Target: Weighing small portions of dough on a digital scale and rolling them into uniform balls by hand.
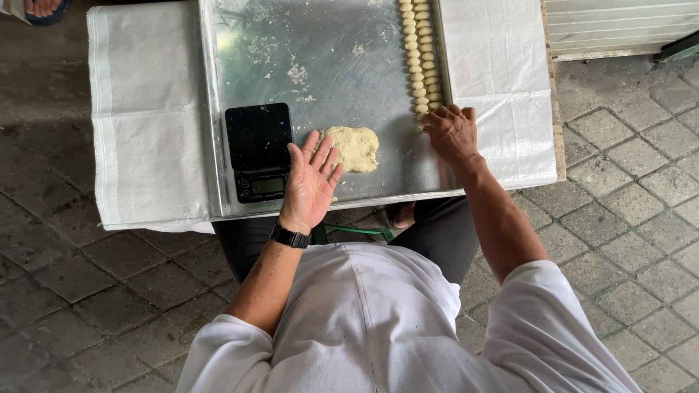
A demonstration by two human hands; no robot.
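One metal tray [240, 44] on a surface covered by white cloth [145, 109], dusted with flour. On the tray: one dough lump [354, 148] near the front edge, one black scale [258, 149] just left of it, and two rows of small dough balls [420, 54] along the right rim, too many and too small to count surely. Left hand [309, 182] raised palm-up between scale and lump, fingers spread, empty, fingertips just beside the lump. Right hand [451, 132] knuckles-up at the near end of the rows, fingers curled down together; whether pinching a ball, cannot tell. Paved floor [626, 167] around.
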